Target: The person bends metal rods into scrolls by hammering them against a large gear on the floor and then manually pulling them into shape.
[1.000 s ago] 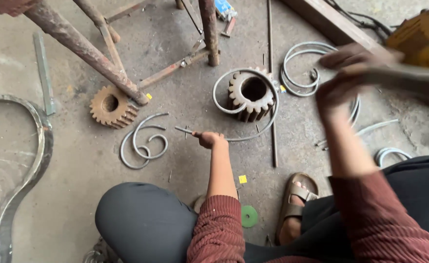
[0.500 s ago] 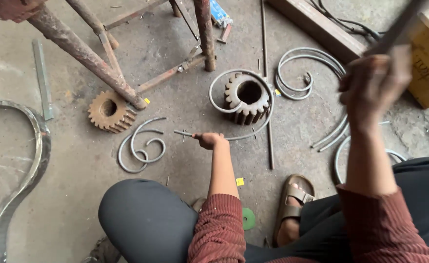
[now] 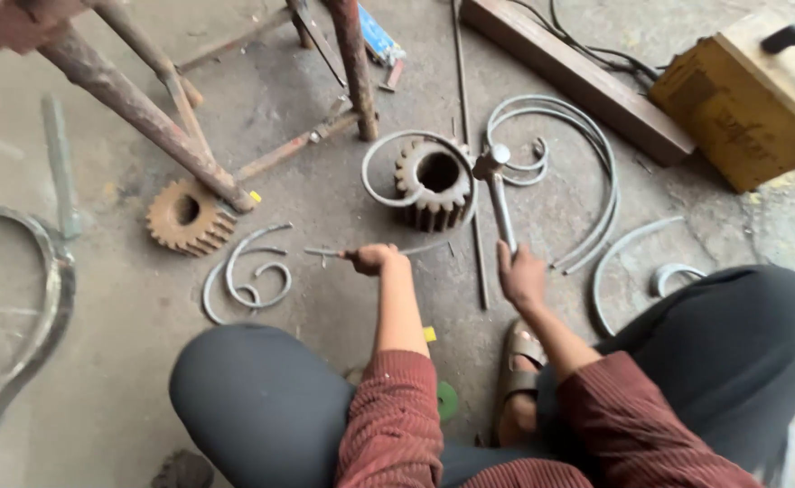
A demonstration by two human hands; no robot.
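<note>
Both fists closed: right hand [image 3: 521, 276], hammer [image 3: 497, 192] now lowered onto gear [image 3: 434, 183]; left hand [image 3: 370, 258] still gripping rod [image 3: 330, 253].

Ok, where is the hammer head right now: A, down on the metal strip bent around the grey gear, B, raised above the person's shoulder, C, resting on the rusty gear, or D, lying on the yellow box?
A: the right hand holds the hammer with its head down at the curved metal strip wrapped around the grey gear.

My left hand [image 3: 372, 258] reaches forward, fingers curled tight; my right hand [image 3: 521, 276] sits just beside it, fist clenched, both forearms extended.
</note>
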